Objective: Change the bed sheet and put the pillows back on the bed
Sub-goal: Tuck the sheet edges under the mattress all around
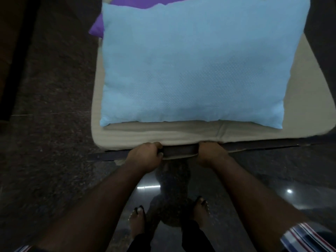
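Note:
A light blue pillow (196, 66) lies across the near end of the bed, on a beige sheet (163, 133). A purple pillow (98, 28) shows behind it at the top left, mostly hidden. My left hand (145, 157) and my right hand (209, 153) are side by side at the bed's near edge, fingers curled around the hanging hem of the beige sheet, right at the dark bed frame (178, 150). The fingertips are hidden under the mattress edge.
Dark speckled floor (51, 106) surrounds the bed on the left and in front. My feet in sandals (138, 215) stand close to the bed end. A dark upright edge, maybe furniture, runs along the far left (16, 60).

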A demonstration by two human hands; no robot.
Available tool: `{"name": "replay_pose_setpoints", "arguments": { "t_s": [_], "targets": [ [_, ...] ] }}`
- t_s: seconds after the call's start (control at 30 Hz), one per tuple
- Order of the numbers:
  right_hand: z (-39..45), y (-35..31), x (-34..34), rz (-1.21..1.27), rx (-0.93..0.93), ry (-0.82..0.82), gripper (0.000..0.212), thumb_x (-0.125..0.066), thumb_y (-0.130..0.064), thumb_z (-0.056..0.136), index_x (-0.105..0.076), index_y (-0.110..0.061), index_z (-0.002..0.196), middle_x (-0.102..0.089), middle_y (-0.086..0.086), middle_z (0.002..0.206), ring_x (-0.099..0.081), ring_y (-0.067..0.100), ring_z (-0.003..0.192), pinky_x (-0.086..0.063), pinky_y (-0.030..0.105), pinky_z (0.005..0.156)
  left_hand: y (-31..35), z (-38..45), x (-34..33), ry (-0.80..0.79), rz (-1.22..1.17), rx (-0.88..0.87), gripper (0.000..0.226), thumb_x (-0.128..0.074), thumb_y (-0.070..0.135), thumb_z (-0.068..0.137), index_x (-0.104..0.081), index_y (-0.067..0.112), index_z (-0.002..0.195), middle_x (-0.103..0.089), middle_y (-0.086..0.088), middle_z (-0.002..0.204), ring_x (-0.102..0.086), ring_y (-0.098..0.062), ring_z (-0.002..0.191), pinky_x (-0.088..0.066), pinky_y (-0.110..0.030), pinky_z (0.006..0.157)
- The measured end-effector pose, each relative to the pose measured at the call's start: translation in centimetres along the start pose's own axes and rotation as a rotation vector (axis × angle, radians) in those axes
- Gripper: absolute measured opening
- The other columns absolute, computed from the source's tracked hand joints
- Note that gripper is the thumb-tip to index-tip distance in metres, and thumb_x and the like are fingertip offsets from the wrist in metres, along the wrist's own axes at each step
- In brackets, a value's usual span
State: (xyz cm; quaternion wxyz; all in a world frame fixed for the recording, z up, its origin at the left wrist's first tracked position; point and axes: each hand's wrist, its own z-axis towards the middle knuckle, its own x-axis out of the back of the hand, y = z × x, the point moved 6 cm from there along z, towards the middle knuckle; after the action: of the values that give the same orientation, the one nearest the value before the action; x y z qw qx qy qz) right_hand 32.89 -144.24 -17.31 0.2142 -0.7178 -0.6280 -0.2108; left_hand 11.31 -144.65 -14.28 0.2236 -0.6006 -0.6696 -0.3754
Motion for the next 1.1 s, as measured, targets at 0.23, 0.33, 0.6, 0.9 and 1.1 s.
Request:
{"name": "replay_pose_setpoints", "arguments": {
  "t_s": [0.23, 0.33, 0.6, 0.9, 1.1],
  "targets": [
    [-4.6, -10.7, 2.8, 0.42, 0.029, 0.298, 0.041, -0.059, -0.032, 0.085, -0.063, -0.016, 0.123, -0.065, 0.014, 0.124, -0.059, 0.033, 0.118, -0.048, 0.036, 0.094, -7.6, -2.1, 1.0, 0.047, -0.215, -0.022, 0.057, -0.058, 0.033, 0.095, -0.042, 0.027, 0.149, -0.06, -0.01, 0.139, -0.055, -0.029, 0.128, -0.044, -0.034, 0.101],
    [-4.9, -15.9, 3.1, 0.769, 0.011, 0.285, 0.054, -0.069, -0.036, 0.08, -0.061, -0.016, 0.13, -0.069, 0.009, 0.12, -0.061, 0.028, 0.117, -0.049, 0.033, 0.097, -10.4, -3.0, 3.0, 0.086, -0.314, -0.028, 0.072, -0.06, 0.032, 0.094, -0.027, 0.023, 0.157, -0.05, -0.012, 0.148, -0.049, -0.031, 0.133, -0.041, -0.036, 0.106],
    [-4.5, -22.6, 5.6, 1.888, -0.156, 0.148, 0.057, -0.075, -0.043, 0.085, -0.053, -0.015, 0.129, -0.053, 0.005, 0.124, -0.058, 0.026, 0.109, -0.056, 0.04, 0.065, -16.3, -0.2, 12.3, 0.197, -0.547, -0.002, 0.082, -0.067, 0.037, 0.087, -0.027, 0.019, 0.157, -0.048, -0.015, 0.149, -0.05, -0.033, 0.133, -0.043, -0.039, 0.108],
    [1.9, -21.2, 8.5, 2.445, -0.268, 0.327, 0.093, -0.092, -0.068, 0.042, -0.067, -0.02, 0.117, -0.073, 0.008, 0.113, -0.073, 0.029, 0.094, -0.06, 0.056, 0.075, -11.9, 10.8, 18.6, 0.196, -0.946, -0.049, 0.115, -0.08, 0.052, 0.077, -0.003, 0.021, 0.157, -0.042, 0.008, 0.144, -0.047, -0.018, 0.131, -0.038, -0.036, 0.112],
    [0.8, -12.1, 9.9, 2.192, -0.719, 0.916, 0.101, -0.086, -0.051, 0.07, -0.038, -0.006, 0.147, -0.055, 0.009, 0.14, -0.059, 0.028, 0.122, -0.048, 0.039, 0.105, -4.4, 14.5, 16.2, -0.017, -0.849, -0.214, 0.109, -0.07, 0.077, 0.061, -0.032, 0.03, 0.151, -0.06, 0.004, 0.139, -0.057, -0.02, 0.128, -0.045, -0.043, 0.109]
  ]
}}
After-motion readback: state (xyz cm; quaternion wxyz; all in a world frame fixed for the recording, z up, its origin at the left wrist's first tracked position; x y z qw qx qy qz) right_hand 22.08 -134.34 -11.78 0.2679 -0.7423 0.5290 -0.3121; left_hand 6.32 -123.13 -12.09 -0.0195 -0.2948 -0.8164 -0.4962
